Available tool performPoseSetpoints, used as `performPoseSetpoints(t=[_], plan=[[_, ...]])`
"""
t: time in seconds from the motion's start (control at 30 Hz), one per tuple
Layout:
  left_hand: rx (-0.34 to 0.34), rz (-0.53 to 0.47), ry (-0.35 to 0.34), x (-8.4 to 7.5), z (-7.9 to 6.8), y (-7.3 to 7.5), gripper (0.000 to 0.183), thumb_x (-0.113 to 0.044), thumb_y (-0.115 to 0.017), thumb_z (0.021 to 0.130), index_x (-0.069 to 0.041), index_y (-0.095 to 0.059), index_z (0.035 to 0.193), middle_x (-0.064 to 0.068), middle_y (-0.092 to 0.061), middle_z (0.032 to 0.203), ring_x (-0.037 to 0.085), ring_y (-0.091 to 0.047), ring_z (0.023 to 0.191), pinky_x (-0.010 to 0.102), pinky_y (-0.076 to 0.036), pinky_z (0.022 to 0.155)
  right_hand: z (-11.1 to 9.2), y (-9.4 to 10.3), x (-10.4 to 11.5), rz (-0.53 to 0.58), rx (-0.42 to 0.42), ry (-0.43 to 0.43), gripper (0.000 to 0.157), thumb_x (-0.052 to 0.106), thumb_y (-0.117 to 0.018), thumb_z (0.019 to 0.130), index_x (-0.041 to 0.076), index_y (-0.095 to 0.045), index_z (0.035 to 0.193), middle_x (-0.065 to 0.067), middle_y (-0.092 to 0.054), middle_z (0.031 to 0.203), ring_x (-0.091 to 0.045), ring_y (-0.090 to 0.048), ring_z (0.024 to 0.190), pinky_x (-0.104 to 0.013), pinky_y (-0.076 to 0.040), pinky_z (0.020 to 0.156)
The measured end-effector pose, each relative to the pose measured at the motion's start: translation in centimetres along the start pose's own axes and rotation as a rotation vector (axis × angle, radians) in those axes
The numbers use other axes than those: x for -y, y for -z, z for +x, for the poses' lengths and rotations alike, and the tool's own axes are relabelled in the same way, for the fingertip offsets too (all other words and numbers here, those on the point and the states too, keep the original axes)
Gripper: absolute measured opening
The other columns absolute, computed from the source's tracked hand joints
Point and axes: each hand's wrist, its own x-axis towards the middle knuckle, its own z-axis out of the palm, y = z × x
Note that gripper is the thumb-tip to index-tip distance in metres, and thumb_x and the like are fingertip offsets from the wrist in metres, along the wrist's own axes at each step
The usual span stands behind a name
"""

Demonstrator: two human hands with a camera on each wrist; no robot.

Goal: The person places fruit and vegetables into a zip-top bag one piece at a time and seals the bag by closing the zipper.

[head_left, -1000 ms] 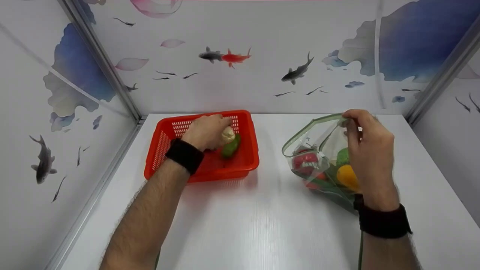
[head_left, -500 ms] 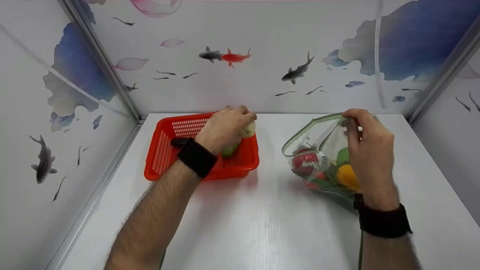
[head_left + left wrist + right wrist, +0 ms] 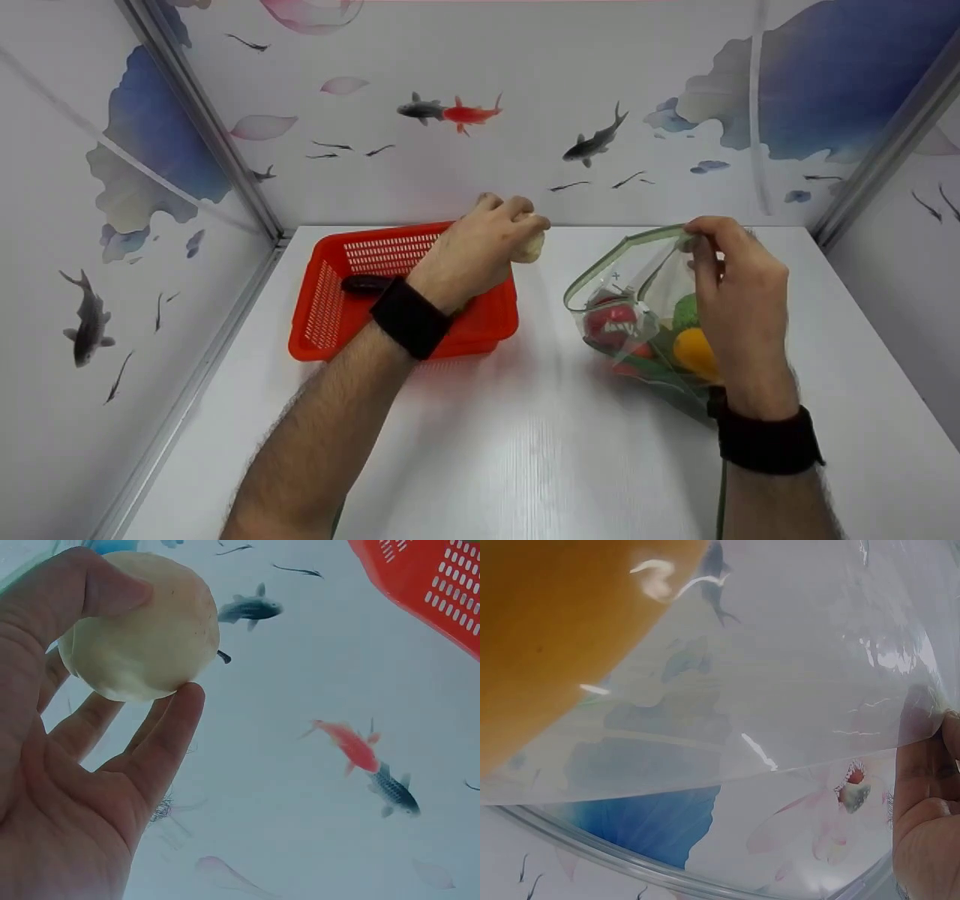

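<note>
My left hand (image 3: 480, 244) holds a pale, round pear (image 3: 142, 626) with a dark stem, thumb on one side and fingers on the other. The hand is above the right side of a red plastic basket (image 3: 322, 307), and the pear is past its rim. A dark eggplant (image 3: 365, 284) lies inside the basket. My right hand (image 3: 739, 300) pinches the green-edged rim of a clear bag (image 3: 637, 240) and holds its mouth wide. Through the bag show a red vegetable (image 3: 611, 322), a green one (image 3: 685, 313) and a yellow-orange fruit (image 3: 696, 352).
The white table (image 3: 495, 450) carries basket and bag, with a gap between them. A printed back wall (image 3: 525, 172) and side walls close in the table. Black bands (image 3: 769, 442) circle both wrists.
My left hand has lifted the pear out of the basket and carried it right, toward the bag. The eggplant has come into view. My right hand and the bag have stayed still.
</note>
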Motion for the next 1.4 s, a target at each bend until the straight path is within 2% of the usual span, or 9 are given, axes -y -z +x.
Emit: performPoseSetpoints(t=[0.3, 0.57, 0.8, 1.1, 1.23, 1.4], plan=[[-0.004, -0.069, -0.056, -2.1, 0.7, 0.4, 0.065, -0.006, -0.087, 0.104, -0.024, -0.066, 0.162, 0.009, -0.064, 0.167, 0.037, -0.063, 0.151, 0.046, -0.07, 0.112, 0.0, 0.1, 0.0, 0.0, 0.003, -0.019, 0.019, 0.006, -0.066, 0.119, -0.002, -0.077, 0.131, -0.023, -0.084, 0.121, -0.037, -0.081, 0.099, 0.01, -0.038, 0.095], [-0.019, -0.089, -0.132, -4.0, 1.5, 0.1, 0.061, -0.004, -0.081, 0.106, -0.024, -0.066, 0.161, 0.009, -0.065, 0.166, 0.036, -0.065, 0.149, 0.043, -0.071, 0.107, -0.1, 0.2, -0.1, -0.007, 0.0, -0.02, 0.018, 0.006, -0.065, 0.12, -0.003, -0.077, 0.131, -0.022, -0.084, 0.12, -0.034, -0.079, 0.097, 0.01, -0.038, 0.094], [0.021, -0.11, -0.177, -5.7, 2.3, -0.6, 0.061, -0.014, -0.084, 0.109, -0.026, -0.064, 0.165, 0.008, -0.064, 0.168, 0.034, -0.065, 0.148, 0.039, -0.066, 0.118, -0.1, 0.3, -0.1, -0.012, 0.001, -0.018, 0.019, 0.007, -0.064, 0.12, -0.002, -0.077, 0.131, -0.023, -0.084, 0.12, -0.037, -0.081, 0.098, 0.011, -0.038, 0.094], [0.019, -0.14, -0.21, -7.4, 3.2, -2.0, 0.059, -0.03, -0.086, 0.11, -0.027, -0.064, 0.165, 0.007, -0.064, 0.166, 0.031, -0.066, 0.145, 0.038, -0.067, 0.116, 0.0, 0.1, -0.2, -0.022, -0.017, 0.024, 0.018, 0.005, -0.064, 0.12, -0.005, -0.076, 0.129, -0.023, -0.084, 0.119, -0.03, -0.075, 0.092, 0.01, -0.038, 0.095], [0.04, -0.157, -0.221, -8.0, 3.6, -2.0, 0.065, -0.037, -0.087, 0.109, -0.026, -0.062, 0.168, 0.006, -0.064, 0.167, 0.029, -0.065, 0.149, 0.038, -0.066, 0.119, 0.0, 0.1, -0.1, -0.021, -0.019, 0.027, 0.018, 0.005, -0.064, 0.12, -0.005, -0.076, 0.128, -0.023, -0.084, 0.119, -0.031, -0.076, 0.092, 0.01, -0.038, 0.094], [0.067, -0.161, -0.23, -8.7, 3.9, -2.1, 0.073, -0.039, -0.088, 0.108, -0.024, -0.057, 0.172, 0.004, -0.064, 0.17, 0.028, -0.065, 0.151, 0.036, -0.062, 0.123, 0.0, 0.2, -0.1, -0.028, -0.015, 0.023, 0.017, 0.004, -0.064, 0.12, -0.005, -0.076, 0.128, -0.025, -0.083, 0.119, -0.034, -0.077, 0.093, 0.01, -0.037, 0.094]])
